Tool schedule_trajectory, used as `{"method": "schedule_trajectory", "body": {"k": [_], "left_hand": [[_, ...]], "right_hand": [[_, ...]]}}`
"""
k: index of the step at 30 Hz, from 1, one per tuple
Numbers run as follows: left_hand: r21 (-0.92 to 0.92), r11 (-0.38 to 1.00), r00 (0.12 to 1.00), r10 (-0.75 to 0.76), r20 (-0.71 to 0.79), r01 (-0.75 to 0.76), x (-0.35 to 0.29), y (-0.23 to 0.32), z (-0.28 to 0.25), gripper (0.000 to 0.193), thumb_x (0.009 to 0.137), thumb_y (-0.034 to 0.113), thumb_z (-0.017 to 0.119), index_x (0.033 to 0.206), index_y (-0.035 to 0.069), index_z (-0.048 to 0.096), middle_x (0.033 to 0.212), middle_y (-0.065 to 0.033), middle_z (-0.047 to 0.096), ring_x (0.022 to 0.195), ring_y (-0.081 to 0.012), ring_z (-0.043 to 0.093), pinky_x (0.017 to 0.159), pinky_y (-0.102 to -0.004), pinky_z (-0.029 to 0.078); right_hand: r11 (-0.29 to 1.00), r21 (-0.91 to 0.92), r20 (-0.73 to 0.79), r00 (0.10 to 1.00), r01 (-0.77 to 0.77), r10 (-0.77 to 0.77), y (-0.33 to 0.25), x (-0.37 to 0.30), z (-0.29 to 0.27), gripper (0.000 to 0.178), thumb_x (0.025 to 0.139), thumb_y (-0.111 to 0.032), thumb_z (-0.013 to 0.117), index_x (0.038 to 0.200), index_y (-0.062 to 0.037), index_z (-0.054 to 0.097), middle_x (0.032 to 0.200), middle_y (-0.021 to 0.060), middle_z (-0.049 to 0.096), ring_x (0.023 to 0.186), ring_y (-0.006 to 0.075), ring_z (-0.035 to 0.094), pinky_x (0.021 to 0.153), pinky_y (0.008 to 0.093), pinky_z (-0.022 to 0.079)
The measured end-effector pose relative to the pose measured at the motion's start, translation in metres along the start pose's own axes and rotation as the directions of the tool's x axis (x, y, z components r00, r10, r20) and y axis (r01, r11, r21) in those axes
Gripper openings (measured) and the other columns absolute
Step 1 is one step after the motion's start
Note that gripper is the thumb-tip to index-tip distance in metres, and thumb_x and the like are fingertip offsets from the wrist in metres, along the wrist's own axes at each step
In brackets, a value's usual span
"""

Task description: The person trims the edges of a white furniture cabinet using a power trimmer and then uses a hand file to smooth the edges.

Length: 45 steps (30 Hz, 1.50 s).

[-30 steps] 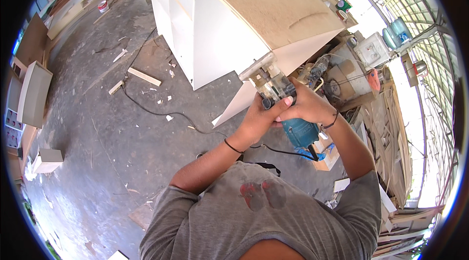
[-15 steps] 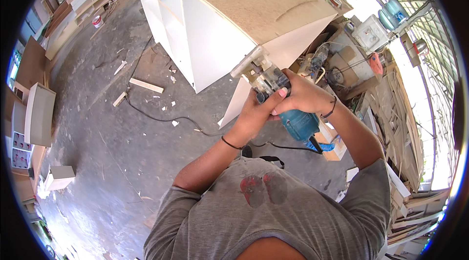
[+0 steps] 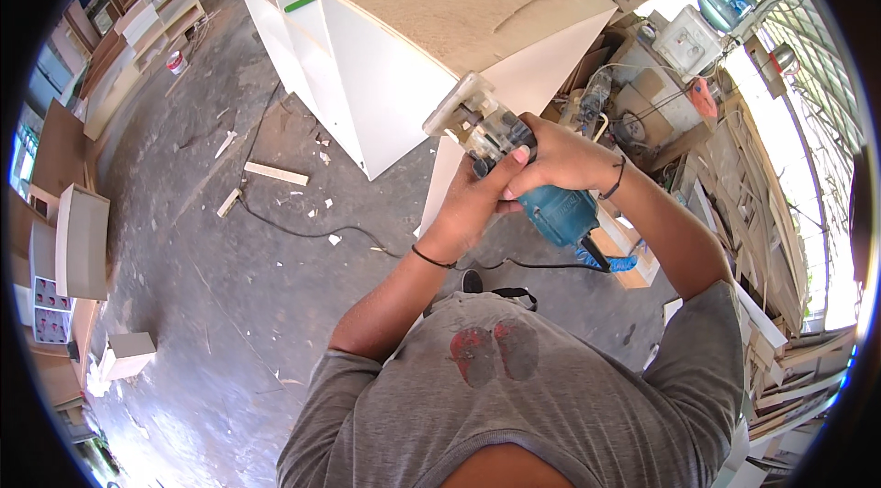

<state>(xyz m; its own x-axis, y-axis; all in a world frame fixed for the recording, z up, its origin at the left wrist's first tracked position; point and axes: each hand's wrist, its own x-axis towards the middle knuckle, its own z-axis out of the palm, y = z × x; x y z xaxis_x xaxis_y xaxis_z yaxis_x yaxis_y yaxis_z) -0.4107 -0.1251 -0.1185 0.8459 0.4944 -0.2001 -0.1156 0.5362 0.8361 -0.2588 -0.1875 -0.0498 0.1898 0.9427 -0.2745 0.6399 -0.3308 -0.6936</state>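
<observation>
Both of my hands are wrapped round a teal trim router (image 3: 558,215) with a clear plastic base (image 3: 456,103). My left hand (image 3: 471,199) is closed on its near left side. My right hand (image 3: 569,156) grips it from the right, and the thumbs come together over the tool. The base lies at the near corner of a large cabinet (image 3: 390,75) with white sides and a bare wood-board top (image 3: 431,6); whether it touches the edge I cannot tell. From the router's rear end a black cord (image 3: 541,265) trails left across the floor.
Wood strips (image 3: 275,173) and white scraps lie on the concrete floor (image 3: 275,305) at left. Piled offcuts (image 3: 743,204) line the right side. A water dispenser (image 3: 688,40) stands at the far right. Cabinet parts (image 3: 83,245) stand along the left. A green object (image 3: 299,4) sits inside the cabinet.
The view has turned slightly, so the cabinet, router and hands appear a little further left and up. My grip on the router looks the same.
</observation>
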Motion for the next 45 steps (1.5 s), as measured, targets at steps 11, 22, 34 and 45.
{"method": "schedule_trajectory", "body": {"k": [11,22,34,45], "left_hand": [[0.026,1.0,1.0,0.011,0.017,-0.011,0.007,0.001,0.004,0.076,0.081,0.052,0.071,0.132,0.005,0.04,0.116,-0.0094,0.056,0.099,-0.0171,0.06,0.074,-0.0309,0.055],[0.067,0.998,1.0,0.006,-0.015,-0.005,0.013,-0.003,0.008,0.065,0.086,0.049,0.066,0.13,0.007,0.044,0.113,-0.0068,0.058,0.097,-0.015,0.059,0.077,-0.0326,0.054],[0.051,0.998,1.0,0.021,-0.008,-0.021,0.012,-0.007,0.007,0.064,0.086,0.049,0.067,0.13,0.008,0.044,0.113,-0.0061,0.058,0.097,-0.0147,0.059,0.077,-0.0334,0.053],[0.048,0.999,0.998,-0.009,-0.06,0.012,0.012,-0.021,0.001,0.059,0.086,0.048,0.066,0.128,0.011,0.046,0.105,-0.0022,0.058,0.09,-0.0116,0.057,0.076,-0.0312,0.051]], "right_hand": [[0.999,-0.042,0.028,0.999,-0.028,0.029,0.008,0.003,-0.007,0.085,0.059,-0.027,0.081,0.126,0.0103,0.043,0.111,0.0193,0.061,0.102,0.0247,0.06,0.09,0.0301,0.046],[1.0,-0.019,-0.005,1.0,0.017,-0.018,0.016,0.006,-0.011,0.093,0.053,-0.037,0.079,0.119,0.0176,0.044,0.105,0.0259,0.062,0.095,0.0296,0.064,0.082,0.0302,0.051],[0.998,-0.057,0.007,1.0,0.006,-0.006,0.012,0.005,-0.007,0.093,0.052,-0.037,0.079,0.116,0.0202,0.044,0.102,0.0262,0.062,0.091,0.0293,0.064,0.079,0.03,0.051],[0.998,-0.054,0.011,1.0,-0.016,0.016,0.026,0.009,0.006,0.09,0.054,-0.034,0.08,0.118,0.0177,0.044,0.105,0.0262,0.062,0.096,0.03,0.063,0.083,0.0309,0.05]]}}
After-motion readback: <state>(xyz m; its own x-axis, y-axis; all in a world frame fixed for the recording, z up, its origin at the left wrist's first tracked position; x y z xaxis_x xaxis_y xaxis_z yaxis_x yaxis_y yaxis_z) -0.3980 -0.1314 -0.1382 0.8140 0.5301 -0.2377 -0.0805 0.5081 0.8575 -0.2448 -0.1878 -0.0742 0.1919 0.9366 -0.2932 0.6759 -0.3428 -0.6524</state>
